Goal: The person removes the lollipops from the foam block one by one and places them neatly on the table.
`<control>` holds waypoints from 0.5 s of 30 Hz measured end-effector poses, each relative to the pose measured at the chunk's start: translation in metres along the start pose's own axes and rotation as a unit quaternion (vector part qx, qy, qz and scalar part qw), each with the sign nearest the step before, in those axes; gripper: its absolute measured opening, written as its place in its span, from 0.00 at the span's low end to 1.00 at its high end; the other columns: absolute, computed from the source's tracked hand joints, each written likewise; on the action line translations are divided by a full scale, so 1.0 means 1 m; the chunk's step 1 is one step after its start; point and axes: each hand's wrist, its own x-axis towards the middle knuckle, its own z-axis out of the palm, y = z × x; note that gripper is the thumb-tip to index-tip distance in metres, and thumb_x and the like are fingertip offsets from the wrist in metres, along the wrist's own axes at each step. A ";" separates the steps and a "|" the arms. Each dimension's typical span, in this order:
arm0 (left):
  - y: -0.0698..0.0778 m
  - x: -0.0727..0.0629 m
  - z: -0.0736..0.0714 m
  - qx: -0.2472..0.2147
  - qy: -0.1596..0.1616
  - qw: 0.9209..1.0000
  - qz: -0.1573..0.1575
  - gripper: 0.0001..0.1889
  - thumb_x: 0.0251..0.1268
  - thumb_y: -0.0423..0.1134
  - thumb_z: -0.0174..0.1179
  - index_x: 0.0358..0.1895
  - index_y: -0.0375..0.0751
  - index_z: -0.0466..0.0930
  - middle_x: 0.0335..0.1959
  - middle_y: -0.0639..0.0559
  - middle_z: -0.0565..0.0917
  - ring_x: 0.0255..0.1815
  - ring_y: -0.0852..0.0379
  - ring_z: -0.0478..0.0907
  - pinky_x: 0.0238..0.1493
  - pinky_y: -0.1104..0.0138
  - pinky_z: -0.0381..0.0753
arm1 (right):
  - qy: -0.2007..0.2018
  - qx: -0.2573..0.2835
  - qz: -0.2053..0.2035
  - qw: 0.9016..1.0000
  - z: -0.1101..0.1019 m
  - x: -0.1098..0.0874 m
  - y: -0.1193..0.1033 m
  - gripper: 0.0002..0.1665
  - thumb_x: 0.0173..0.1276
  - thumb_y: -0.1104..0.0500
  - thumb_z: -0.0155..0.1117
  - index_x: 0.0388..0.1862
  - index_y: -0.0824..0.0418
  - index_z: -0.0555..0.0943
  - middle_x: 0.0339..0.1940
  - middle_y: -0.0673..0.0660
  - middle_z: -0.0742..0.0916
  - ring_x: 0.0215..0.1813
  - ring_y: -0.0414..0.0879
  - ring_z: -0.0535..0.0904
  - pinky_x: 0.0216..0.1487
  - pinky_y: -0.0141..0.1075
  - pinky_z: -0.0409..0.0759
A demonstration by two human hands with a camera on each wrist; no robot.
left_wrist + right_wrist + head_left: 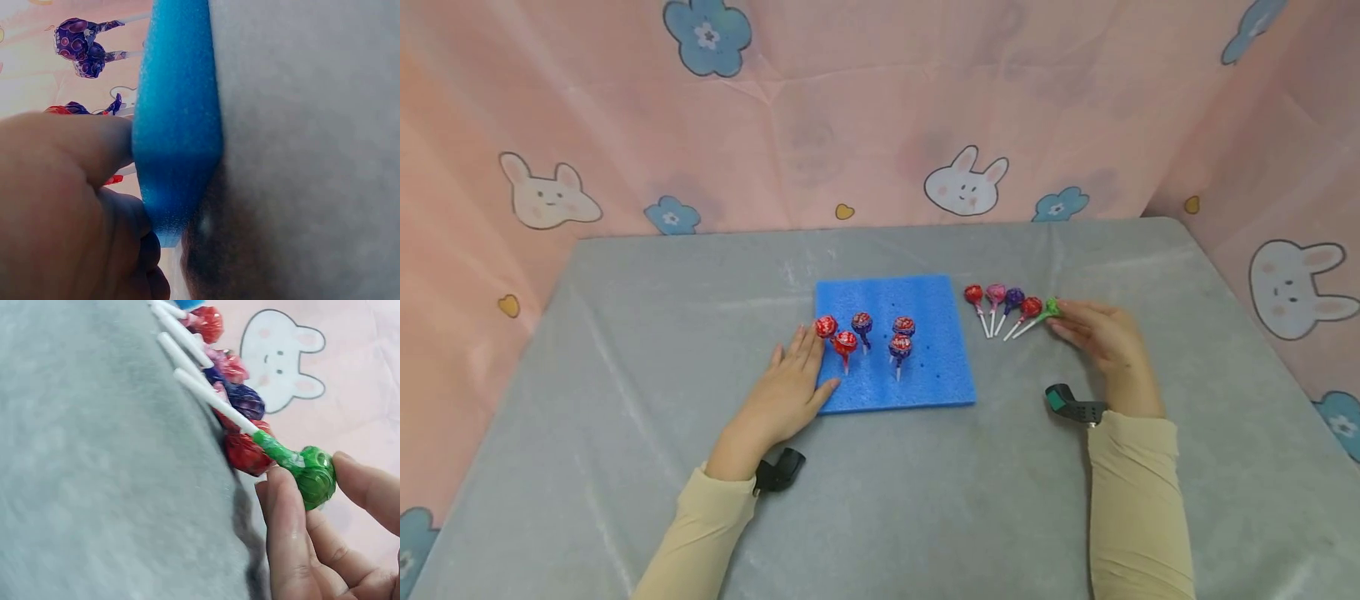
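My right hand (1101,333) pinches a green-wrapped lollipop (315,478) by its candy head between thumb and fingers, the white stick pointing away from the hand. Beside it, at the right of the foam, lie a red lollipop (1031,307), a purple one (1014,297), a pink one (996,292) and another red one (973,293). My left hand (782,387) rests flat against the left side of a blue foam block (925,292), its thumb at the front corner. Several red and purple lollipops (846,342) stand upright in the foam, sticks down.
Small dark holes (937,376) dot the right part of the foam. A grey cloth (925,500) covers the table. Behind it hangs a pink curtain (850,125) printed with rabbits and flowers. Each wrist wears a black camera mount (778,471).
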 end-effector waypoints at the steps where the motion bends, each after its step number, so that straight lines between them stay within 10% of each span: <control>1: 0.000 0.000 0.000 -0.001 0.001 1.000 0.000 0.36 0.74 0.52 0.42 0.73 0.30 0.44 0.75 0.40 0.40 0.75 0.45 0.34 0.70 0.47 0.39 | 0.001 0.008 0.002 1.000 0.001 0.000 0.001 0.12 0.64 0.67 0.62 0.23 0.60 0.86 0.27 0.51 0.87 0.30 0.42 0.85 0.36 0.32 0.82; 15: 0.003 0.000 -0.001 -0.001 -0.001 1.000 -0.002 0.36 0.74 0.52 0.42 0.73 0.30 0.44 0.75 0.40 0.40 0.75 0.45 0.34 0.71 0.48 0.38 | 0.031 -0.049 -0.013 0.998 0.002 0.002 0.006 0.15 0.65 0.67 0.62 0.20 0.55 0.86 0.26 0.47 0.86 0.28 0.37 0.84 0.34 0.28 0.81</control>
